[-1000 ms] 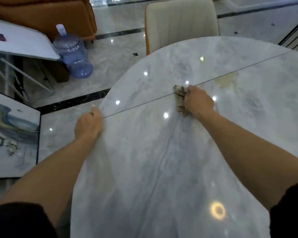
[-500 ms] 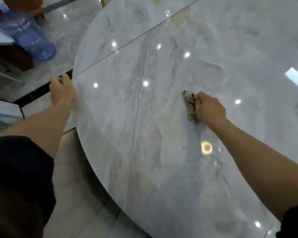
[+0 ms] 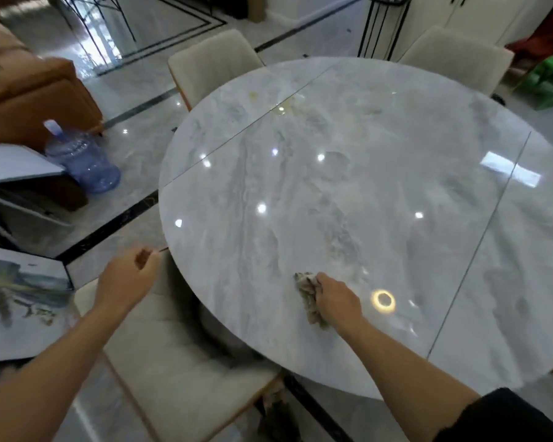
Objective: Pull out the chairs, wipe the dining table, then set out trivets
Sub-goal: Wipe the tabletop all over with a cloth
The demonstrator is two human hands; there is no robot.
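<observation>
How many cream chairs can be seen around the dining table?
3. The far-left chair stands behind the table's far left edge, the far-right chair behind its far right edge, and the near chair at its near left side. Others may be hidden.

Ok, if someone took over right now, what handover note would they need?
Right hand grips the cloth, pressing it on the dining table near the front edge.
Left hand hangs free off the table's left edge, holding nothing.
Near chair is pulled out.
Wiping is under way; a yellowish stain at the far side is unwiped.
No trivets in view; setting them out is left.
</observation>
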